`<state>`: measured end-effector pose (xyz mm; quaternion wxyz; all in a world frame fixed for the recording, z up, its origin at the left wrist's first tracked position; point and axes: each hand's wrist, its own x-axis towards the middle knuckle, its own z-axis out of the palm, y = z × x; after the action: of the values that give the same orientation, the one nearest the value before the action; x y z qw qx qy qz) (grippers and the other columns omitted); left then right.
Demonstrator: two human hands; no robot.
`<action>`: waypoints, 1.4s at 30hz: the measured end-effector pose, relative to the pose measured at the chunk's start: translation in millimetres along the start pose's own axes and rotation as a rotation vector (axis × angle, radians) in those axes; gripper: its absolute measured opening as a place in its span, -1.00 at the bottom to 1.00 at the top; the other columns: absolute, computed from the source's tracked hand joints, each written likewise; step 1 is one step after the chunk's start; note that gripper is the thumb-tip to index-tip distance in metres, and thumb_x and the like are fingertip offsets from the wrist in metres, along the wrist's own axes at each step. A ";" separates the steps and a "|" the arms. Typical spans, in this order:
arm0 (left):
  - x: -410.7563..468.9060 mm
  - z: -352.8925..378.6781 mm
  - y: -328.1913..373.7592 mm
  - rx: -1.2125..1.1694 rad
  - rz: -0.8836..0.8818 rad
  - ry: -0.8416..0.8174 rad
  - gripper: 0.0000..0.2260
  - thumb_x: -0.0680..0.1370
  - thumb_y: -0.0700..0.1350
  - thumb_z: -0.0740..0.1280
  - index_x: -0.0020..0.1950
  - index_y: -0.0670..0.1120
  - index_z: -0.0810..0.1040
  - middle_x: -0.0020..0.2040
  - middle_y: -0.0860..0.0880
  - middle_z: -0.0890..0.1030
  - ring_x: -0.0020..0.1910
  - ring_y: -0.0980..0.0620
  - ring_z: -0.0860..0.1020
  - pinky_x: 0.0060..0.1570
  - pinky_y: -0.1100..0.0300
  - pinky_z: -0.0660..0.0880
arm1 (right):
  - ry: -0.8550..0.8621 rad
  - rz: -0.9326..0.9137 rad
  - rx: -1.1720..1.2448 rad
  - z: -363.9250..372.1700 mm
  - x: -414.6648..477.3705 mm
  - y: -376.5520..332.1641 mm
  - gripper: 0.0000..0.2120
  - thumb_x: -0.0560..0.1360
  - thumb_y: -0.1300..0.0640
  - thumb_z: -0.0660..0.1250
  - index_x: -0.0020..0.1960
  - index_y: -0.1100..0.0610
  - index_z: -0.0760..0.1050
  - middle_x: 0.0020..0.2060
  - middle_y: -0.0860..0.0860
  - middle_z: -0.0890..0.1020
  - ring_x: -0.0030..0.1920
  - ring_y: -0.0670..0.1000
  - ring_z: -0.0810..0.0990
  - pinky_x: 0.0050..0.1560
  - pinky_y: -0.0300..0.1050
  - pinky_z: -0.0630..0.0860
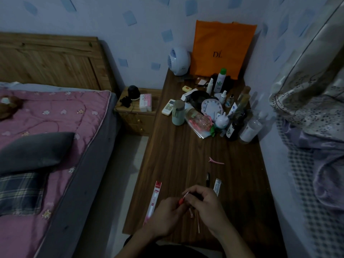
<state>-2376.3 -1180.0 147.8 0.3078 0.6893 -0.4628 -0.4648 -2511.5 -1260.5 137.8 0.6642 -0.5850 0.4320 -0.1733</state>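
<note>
Both hands meet over the near end of a dark wooden desk point(178, 164). My left hand point(163, 215) pinches a small red-orange tool point(181, 201) whose thin tip points up and right. My right hand point(206, 205) curls its fingers round the other end of the same small thing, where a dark part shows. What the thing is cannot be made out in the dim light. Thin pink sticks point(197, 221) lie on the desk under the hands. A long red-and-white packet point(153, 200) lies just left of my left hand.
A black pen point(208, 179), a small clear packet point(217, 186) and a pink hair clip point(216, 161) lie beyond the hands. Bottles, a clock point(212, 107) and an orange bag point(221, 51) crowd the far end. A bed point(55, 138) lies left, bedding point(316, 127) right.
</note>
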 end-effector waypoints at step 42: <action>8.2 -1.1 -22.1 0.021 0.078 0.037 -0.77 0.65 -0.05 0.17 -0.16 0.17 0.50 -0.31 0.27 0.56 -0.30 0.30 0.51 -0.26 0.47 0.37 | 0.259 0.225 0.284 2.2 23.1 19.1 -0.95 0.50 0.08 0.44 -0.08 0.01 0.69 -0.15 0.07 0.72 -0.07 0.10 0.71 0.04 0.11 0.65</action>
<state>-2366.4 -1179.1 126.5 0.3268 0.6824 -0.4885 -0.4347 -2501.9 -1271.2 111.4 0.6941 -0.4065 0.5475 -0.2306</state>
